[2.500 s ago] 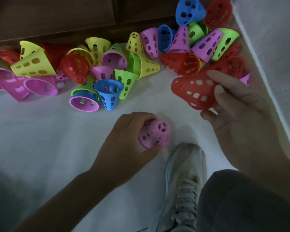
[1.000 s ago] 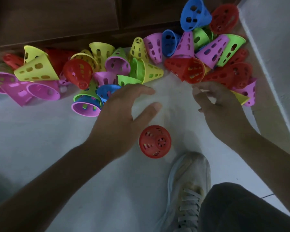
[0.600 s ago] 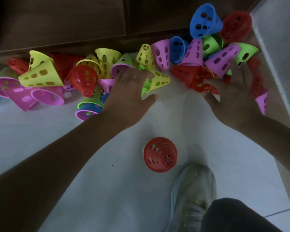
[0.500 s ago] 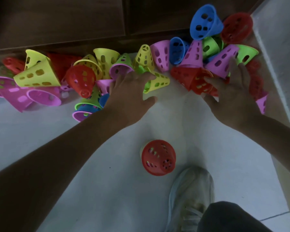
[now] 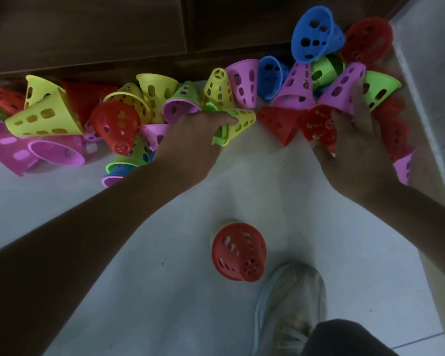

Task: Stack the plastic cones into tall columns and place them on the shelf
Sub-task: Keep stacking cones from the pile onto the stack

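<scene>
Both arms reach into the pile of cones [image 5: 216, 98] beyond the red-topped stack [image 5: 238, 254]: left hand [image 5: 190, 145] fingers curled on a yellow cone [image 5: 238, 123], right hand [image 5: 355, 152] fingers spread over a red cone [image 5: 317, 127].

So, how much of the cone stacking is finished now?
Little. One short stack, red on top, stands by the shoe. The left hand grips a yellow cone; the right hand reaches into red ones. The pile remains loose, nothing shelved.
</scene>
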Demonstrator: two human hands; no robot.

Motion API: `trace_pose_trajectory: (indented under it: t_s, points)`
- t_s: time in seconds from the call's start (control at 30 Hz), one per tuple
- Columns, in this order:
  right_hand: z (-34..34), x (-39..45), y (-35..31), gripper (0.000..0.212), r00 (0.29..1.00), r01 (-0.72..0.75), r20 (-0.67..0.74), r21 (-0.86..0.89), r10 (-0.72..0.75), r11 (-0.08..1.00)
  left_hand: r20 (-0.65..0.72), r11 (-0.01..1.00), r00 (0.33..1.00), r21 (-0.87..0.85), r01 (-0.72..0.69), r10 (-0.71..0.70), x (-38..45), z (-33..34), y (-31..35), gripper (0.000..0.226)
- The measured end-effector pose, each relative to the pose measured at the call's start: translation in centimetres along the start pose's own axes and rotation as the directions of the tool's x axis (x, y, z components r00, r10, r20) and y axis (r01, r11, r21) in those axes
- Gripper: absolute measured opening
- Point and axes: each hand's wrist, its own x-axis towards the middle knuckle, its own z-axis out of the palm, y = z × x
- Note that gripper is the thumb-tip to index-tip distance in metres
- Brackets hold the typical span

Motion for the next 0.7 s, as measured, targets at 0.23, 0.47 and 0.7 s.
trace_pose_trajectory:
  t_s: [0.23,0.47,0.7]
  points:
    - [-0.3,-0.7,0.0,0.065,0.999,0.006,-0.037,-0.044,-0.008,0.999,-0.038,0.991,0.999,-0.132,0.030,-0.035,-0.5,-0.4,-0.1,0.054]
    - [-0.6,-1.7,-0.2,0.063,0.998,0.018,-0.061,-0.033,-0.020,0.999,-0.097,0.929,0.993,-0.368,0.028,-0.069,-1.9,-2.1,0.4,0.057]
    - [-1.4,-2.7,-0.9,0.065,0.995,-0.011,-0.100,0.021,0.013,1.000,0.004,0.663,0.994,-0.745,0.073,-0.105,-5.4,-4.2,1.9,0.057]
